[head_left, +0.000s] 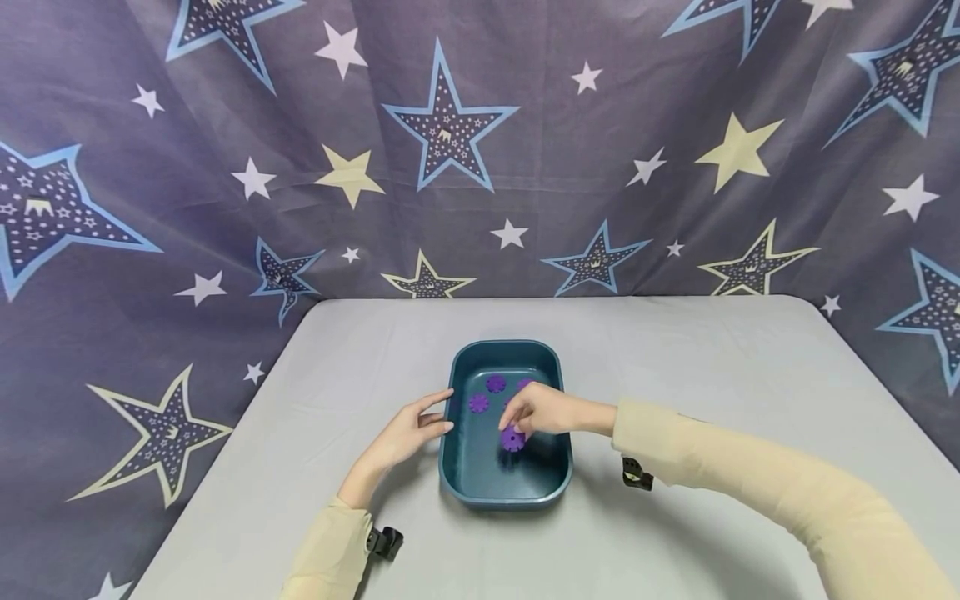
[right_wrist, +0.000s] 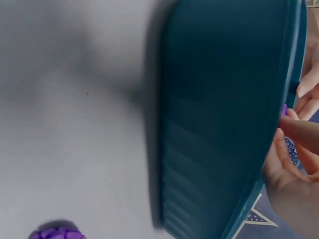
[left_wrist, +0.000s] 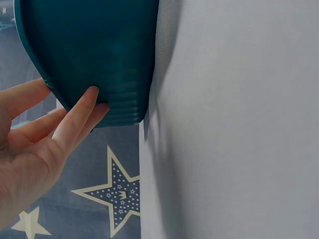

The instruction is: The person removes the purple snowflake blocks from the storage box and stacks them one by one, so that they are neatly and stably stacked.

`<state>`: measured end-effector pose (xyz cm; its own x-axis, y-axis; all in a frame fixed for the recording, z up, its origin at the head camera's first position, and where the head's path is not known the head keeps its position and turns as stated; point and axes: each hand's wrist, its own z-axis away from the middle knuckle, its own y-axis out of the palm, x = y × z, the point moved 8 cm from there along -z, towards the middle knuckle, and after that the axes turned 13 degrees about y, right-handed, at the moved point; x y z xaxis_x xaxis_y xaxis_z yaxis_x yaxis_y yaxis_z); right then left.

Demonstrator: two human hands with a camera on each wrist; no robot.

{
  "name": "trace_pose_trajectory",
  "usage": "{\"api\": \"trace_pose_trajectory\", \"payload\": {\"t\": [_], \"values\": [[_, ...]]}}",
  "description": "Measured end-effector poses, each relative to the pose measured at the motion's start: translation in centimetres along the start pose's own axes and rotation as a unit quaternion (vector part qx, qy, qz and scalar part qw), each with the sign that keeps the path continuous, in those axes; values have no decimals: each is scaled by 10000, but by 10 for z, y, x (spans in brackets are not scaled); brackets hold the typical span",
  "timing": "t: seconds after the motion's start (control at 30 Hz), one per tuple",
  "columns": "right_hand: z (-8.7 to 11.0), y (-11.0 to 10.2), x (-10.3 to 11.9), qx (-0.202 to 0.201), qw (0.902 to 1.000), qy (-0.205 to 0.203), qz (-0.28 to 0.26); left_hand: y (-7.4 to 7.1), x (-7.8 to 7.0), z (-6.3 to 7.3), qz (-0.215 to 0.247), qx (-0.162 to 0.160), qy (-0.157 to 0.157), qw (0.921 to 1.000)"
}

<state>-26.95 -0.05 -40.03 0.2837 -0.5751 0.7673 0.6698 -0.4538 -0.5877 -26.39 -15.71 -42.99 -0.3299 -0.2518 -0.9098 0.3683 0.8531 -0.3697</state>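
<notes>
We see the right hand (head_left: pixel 543 408) pinching a purple disc (head_left: pixel 513 439) above the tub (head_left: pixel 480 479); loose discs (head_left: pixel 496 383) lie just beyond. Left hand (head_left: pixel 411 431), fingers extended, touches the tub's left side.

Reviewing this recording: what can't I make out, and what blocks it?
- Both wrist views: inside of the dark-teal, rounded tub, hidden by its own wall.
- Head view: exact count of round, notched purple discs, partly covered by the right hand.
- Right wrist view: most of the held disc, behind fingers and rim.
- Right wrist view: the lumpy purple object, cut off by the bottom edge.
</notes>
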Motion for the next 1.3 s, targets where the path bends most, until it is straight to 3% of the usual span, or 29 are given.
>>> {"api": "trace_pose_trajectory", "payload": {"t": [0.5, 0.77, 1.07, 1.3], "values": [[16, -19, -7, -370, 9952, 88, -907, 0, 0, 0, -20, -12, -50, 10000], [27, -30, -18, -648, 9886, 249, -1337, 0, -13, 0, 64, -7, -102, 9999], [40, -44, -26, -872, 9801, 90, -1779, 0, 2, 1, 35, 16, -40, 10000], [53, -53, -36, -1183, 9765, 346, -1769, 1, -15, 2, 47, 29, -71, 10000]]}}
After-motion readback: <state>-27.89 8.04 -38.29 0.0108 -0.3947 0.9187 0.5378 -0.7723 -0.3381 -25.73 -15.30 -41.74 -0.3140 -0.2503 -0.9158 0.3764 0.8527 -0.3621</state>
